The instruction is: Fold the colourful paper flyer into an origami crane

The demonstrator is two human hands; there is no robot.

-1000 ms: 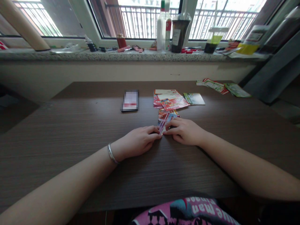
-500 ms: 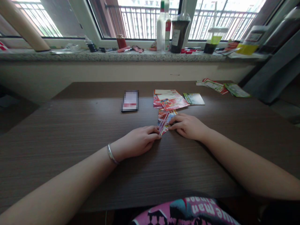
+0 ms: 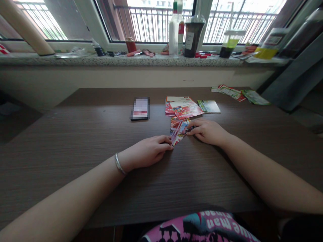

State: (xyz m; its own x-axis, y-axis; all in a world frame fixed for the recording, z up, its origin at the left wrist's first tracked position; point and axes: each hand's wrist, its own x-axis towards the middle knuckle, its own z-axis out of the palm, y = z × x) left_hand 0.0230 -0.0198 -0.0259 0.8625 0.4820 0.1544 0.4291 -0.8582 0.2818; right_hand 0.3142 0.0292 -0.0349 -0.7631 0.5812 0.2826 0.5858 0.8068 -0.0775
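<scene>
Patterned paper (image 3: pixel 178 127): flat on the table (image 3: pixel 75 151), between the fingertips of the left hand (image 3: pixel 150 151) and the right hand (image 3: pixel 208 131), its near edge slanting from one to the other — probably a fold, laid straight ahead of the body so that both hands reach it alike.

Left hand: fingertips at the paper's near tip, likely to keep it from sliding; whether they pinch or merely press, I cannot tell.

Right hand: fingertips at the far end of the slanted edge, seemingly bearing down to flatten it; their exact grip is hidden.

Gap: the hands are apart, with only the paper linking them.

Red leaflets (image 3: pixel 190 109): a loose pile just beyond both hands' fingertips — within easy reach, I judge, yet out of the way of the fingers.

Pale green card (image 3: pixel 211 106): beyond the right hand, right beside the leaflets.

Phone-like object (image 3: pixel 140 109): beyond the left hand, well apart from the papers, perhaps to stay visible without being knocked.

Paper strips (image 3: pixel 232 92): farthest past the right hand, seemingly put aside.
</scene>
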